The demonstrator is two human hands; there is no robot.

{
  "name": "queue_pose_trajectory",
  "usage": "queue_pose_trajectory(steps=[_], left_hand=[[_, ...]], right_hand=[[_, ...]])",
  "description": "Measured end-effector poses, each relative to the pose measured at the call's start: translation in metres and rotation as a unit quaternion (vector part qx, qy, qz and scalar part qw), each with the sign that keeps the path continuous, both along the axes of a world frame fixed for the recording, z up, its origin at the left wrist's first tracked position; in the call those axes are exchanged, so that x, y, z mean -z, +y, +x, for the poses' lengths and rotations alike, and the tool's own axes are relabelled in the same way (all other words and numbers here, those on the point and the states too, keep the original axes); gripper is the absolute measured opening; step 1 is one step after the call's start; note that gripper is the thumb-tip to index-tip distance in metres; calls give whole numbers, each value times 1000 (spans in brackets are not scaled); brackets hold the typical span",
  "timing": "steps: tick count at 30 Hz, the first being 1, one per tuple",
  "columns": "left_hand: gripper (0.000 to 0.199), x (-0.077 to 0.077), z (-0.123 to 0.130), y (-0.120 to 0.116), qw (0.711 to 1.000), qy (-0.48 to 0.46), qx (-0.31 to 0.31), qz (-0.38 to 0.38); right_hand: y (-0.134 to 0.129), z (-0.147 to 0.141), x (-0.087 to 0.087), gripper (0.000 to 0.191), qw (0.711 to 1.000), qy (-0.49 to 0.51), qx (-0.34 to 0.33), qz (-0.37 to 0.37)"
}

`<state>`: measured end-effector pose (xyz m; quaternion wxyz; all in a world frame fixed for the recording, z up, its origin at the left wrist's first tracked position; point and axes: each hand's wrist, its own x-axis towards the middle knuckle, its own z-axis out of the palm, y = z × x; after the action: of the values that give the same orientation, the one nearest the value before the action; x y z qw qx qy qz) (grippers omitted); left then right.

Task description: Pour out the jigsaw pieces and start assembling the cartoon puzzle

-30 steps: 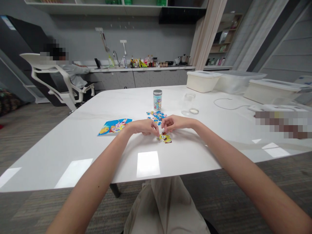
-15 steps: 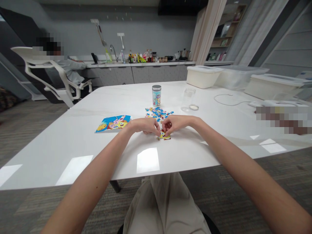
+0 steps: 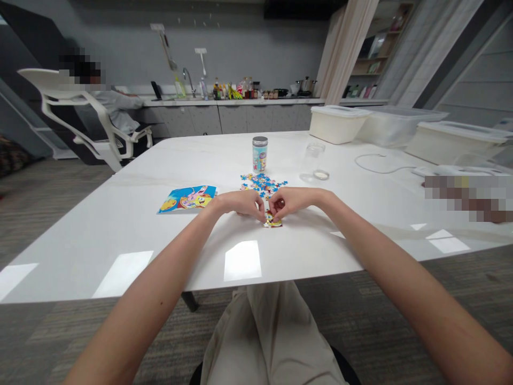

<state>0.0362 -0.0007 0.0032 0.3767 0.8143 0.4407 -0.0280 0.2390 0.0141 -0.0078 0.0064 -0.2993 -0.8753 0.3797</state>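
A small cluster of yellow and red jigsaw puzzle pieces [image 3: 274, 224] lies on the white table between my hands. My left hand [image 3: 247, 203] pinches a puzzle piece at the cluster's left edge. From the other side, the closed thumb and fingers of my right hand [image 3: 289, 201] grip the cluster and cover part of it. Just beyond my hands spreads a pile of loose, mostly blue puzzle pieces [image 3: 262, 183]. To the left lies a colourful cartoon picture sheet [image 3: 187, 199]. Behind the pile stands a printed canister [image 3: 259, 155] with a silver lid.
A clear jar [image 3: 315, 156] and a round lid [image 3: 321, 175] are to the right of the canister. Lidded plastic boxes [image 3: 339, 125] line the far right, near a thin cable [image 3: 371, 155]. A person [image 3: 120, 109] sits in a white chair at the far left.
The left piece has moved right, up against the cluster, and its gap has narrowed. Both hands keep their pinch. The whole view has shifted slightly.
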Motion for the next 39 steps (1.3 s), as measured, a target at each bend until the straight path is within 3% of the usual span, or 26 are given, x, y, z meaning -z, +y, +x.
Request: queue_pose_trajectory(steps=[7,39], left_hand=[[18,-3,-2,-2,994,-41,67,77],[17,3,-3,3,977,-96,157,110]], right_hand=[[0,0,0,17,1000,-11,-1,10],[-4,-2,-6,18,999,-38,-6,13]])
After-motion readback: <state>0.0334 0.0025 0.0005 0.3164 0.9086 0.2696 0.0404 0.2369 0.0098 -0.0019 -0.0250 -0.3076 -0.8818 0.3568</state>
